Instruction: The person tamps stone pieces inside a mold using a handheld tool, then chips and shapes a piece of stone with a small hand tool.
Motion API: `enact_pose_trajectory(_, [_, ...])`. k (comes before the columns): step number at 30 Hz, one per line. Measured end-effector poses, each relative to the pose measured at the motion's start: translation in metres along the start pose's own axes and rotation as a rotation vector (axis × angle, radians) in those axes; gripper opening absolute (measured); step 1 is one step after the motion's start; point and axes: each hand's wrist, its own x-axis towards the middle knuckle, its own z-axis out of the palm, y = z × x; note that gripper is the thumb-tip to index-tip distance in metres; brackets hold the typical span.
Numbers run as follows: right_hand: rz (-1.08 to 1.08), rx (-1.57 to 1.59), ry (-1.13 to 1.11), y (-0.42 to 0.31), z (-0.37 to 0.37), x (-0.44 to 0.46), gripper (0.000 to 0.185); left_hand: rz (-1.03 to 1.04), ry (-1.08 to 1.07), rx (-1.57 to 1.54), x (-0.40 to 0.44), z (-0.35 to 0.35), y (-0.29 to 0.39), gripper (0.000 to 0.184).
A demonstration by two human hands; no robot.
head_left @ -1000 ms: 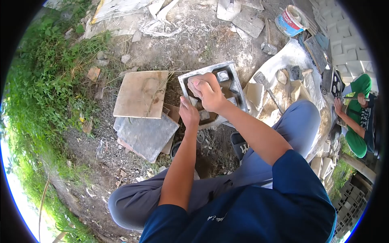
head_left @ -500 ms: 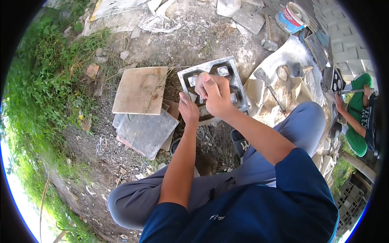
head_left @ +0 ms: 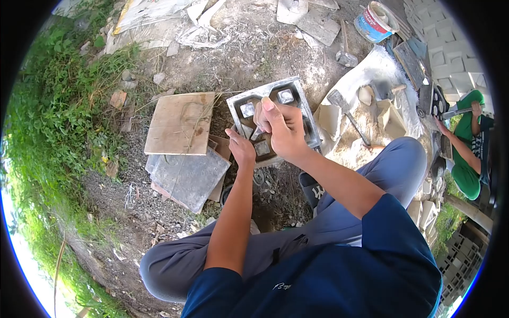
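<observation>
A square grey mould (head_left: pixel 308 123) with a raised rim and several pale blocks inside lies in front of me, slightly tilted. Over its middle is my right hand (head_left: pixel 282 127), fingers curled in a fist with the thumb on top; whatever it grips is hidden beneath the fingers. My left hand (head_left: pixel 242 148) is at the mould's lower left edge, its thumb raised and its palm side against or close to the rim. Left of the mould, a tan square board (head_left: pixel 179 124) rests partly on a grey slab (head_left: pixel 190 177).
A white sack (head_left: pixel 379 66) bearing stones and a hammer (head_left: pixel 347 110) lies to the right. Behind it stands a bucket (head_left: pixel 374 25). Another person (head_left: pixel 466 153) in green trousers works at the far right. Green plants (head_left: pixel 63 100) grow on the left.
The fist has risen slightly from the mould and its thumb shows more on top. The mould has shifted a little in view. At the far right, the other person's hand and tool have moved.
</observation>
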Motion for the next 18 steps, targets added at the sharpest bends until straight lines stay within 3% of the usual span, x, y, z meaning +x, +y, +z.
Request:
enact_pose_trajectory(3, [-0.021,-0.131,-0.066,0.001,0.001,-0.005,0.048,-0.185,-0.106,0.158,0.0,-0.008,0.0,0.08])
enact_pose_trajectory(7, [-0.052,-0.205,-0.099,0.008,-0.005,0.0,0.047,-0.089,-0.109,0.057,0.001,-0.005,-0.001,0.079])
enact_pose_trajectory(11, [-0.133,-0.127,-0.178,-0.016,0.008,-0.003,0.046,-0.149,-0.127,0.161,-0.001,-0.01,-0.009,0.079])
enact_pose_trajectory(15, [-0.033,-0.233,-0.199,0.004,-0.004,0.001,0.047,-0.083,-0.082,0.088,0.001,-0.002,-0.003,0.081])
enact_pose_trajectory(18, [-0.036,-0.145,-0.056,-0.006,0.004,0.0,0.04,-0.102,-0.098,0.103,0.006,-0.003,-0.004,0.082])
